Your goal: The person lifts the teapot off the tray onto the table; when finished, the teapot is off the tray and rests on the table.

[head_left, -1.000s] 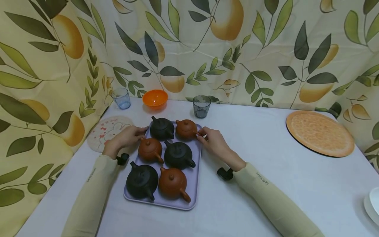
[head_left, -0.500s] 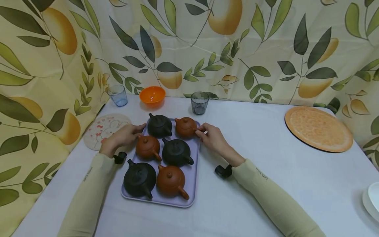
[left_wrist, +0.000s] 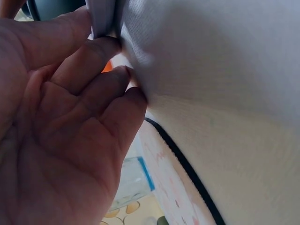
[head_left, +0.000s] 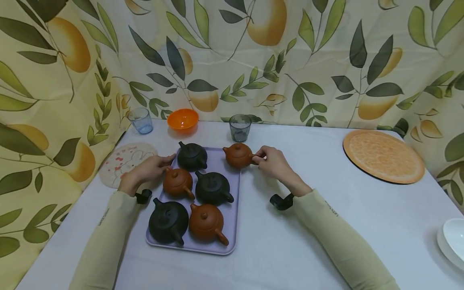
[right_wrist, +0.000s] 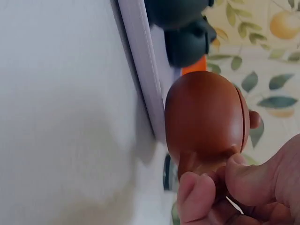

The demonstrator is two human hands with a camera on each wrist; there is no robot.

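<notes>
In the head view my right hand [head_left: 273, 163] pinches the handle of a small reddish-brown teapot [head_left: 238, 156] over the far right corner of the lavender tray [head_left: 216, 160]. The right wrist view shows the teapot's round body [right_wrist: 204, 117] past the tray's edge, thumb and fingers on its handle. My left hand [head_left: 148, 172] holds the tray's far left rim, with thumb and index finger at the edge in the left wrist view. Still on the tray are black teapots, one [head_left: 192, 156] at the back, and two brown ones, including a middle-left one [head_left: 178, 183] and a front one [head_left: 206, 222].
Behind the tray stand a blue glass [head_left: 141, 121], an orange bowl [head_left: 183, 121] and a grey glass [head_left: 240, 128]. A round printed mat [head_left: 116, 165] lies left, a pizza-like round board [head_left: 384, 157] far right. A white bowl [head_left: 451, 241] sits at the right edge.
My right hand has moved right with the small brown teapot, away from the black teapot beside it and over the tray's right edge. The left hand stays at the tray's rim.
</notes>
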